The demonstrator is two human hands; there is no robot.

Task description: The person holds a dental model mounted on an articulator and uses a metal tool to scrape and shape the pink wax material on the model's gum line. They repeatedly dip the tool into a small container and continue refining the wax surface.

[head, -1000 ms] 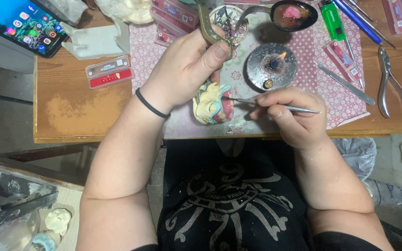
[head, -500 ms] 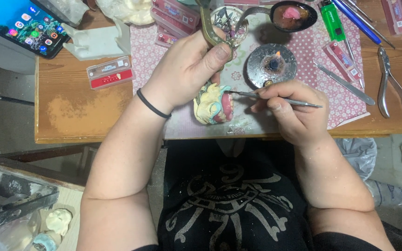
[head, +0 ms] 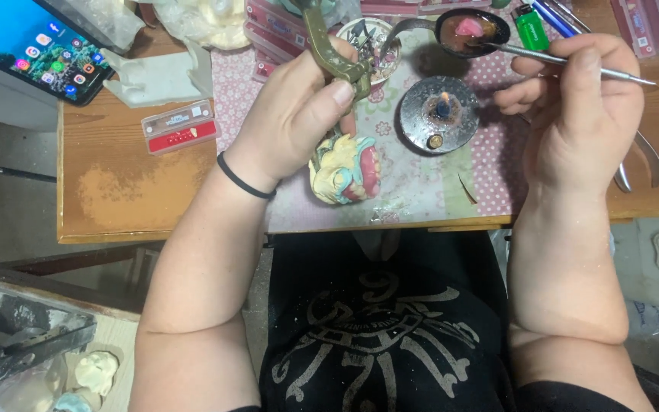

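**Both hands gripping over the bench's front edge**

The left hand [head: 299, 114] is closing its fingers around a bronze-coloured metal frame [head: 329, 46], and a dental model [head: 345, 169] with cream and teal plaster and pink gums is hanging below that hand, just above the patterned mat [head: 429, 183] near the bench's front edge. A black band [head: 244, 177] is circling the left wrist.

The right hand [head: 581, 114] is pinching a thin metal instrument [head: 566, 61] between thumb and fingers, and the tool's tip is reaching into a dark spoon [head: 470, 30] holding pink wax at the bench's back edge.

Between the two hands a small round burner [head: 438, 114] is showing a tiny flame on the mat. Behind it a little dish of metal bits [head: 371, 42] is sitting beside the frame. A green lighter [head: 529, 27] is lying right of the spoon, and pliers [head: 642, 164] are poking out past the right hand near the bench's right edge. A red and white box [head: 179, 126] is resting on the bare wooden bench [head: 116, 191] toward its left side, with a phone [head: 32, 46] lit up at the back left corner.
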